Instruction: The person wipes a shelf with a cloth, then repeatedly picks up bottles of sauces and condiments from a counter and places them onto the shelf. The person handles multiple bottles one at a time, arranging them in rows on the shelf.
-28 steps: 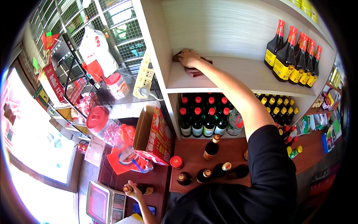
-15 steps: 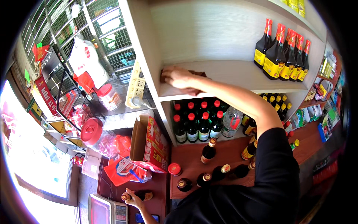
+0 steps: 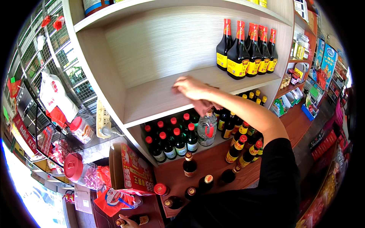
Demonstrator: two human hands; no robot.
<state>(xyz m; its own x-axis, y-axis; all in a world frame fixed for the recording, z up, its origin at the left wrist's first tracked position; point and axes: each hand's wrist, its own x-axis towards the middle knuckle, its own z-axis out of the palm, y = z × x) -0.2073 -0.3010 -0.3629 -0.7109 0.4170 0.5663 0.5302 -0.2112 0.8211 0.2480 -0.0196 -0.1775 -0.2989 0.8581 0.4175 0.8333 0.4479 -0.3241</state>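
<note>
A brown cloth (image 3: 202, 107) is bunched under my right hand (image 3: 190, 88), whose fingers are closed on it over the middle shelf board (image 3: 148, 99). Part of the cloth hangs past the board's front edge. Toward the right end of that board stand several dark sauce bottles (image 3: 238, 62) with red-wrapped necks and yellow labels. At the lower left, my left hand (image 3: 130, 223) is closed round the neck of a dark bottle (image 3: 143, 219) tilted over the dark red table; the lower picture edge cuts off part of this hand.
Below the board are several green red-capped bottles (image 3: 179, 143) and a clear plastic bottle (image 3: 207, 131). More dark bottles (image 3: 189, 167) stand on the brown counter (image 3: 167, 173). To the left are a red carton (image 3: 133, 171), a power strip (image 3: 102, 119) and a red-lidded jar (image 3: 78, 171).
My right hand and the cloth have moved from the shelf's left corner toward its middle. My view has turned to the right. My left hand still grips the bottle.
</note>
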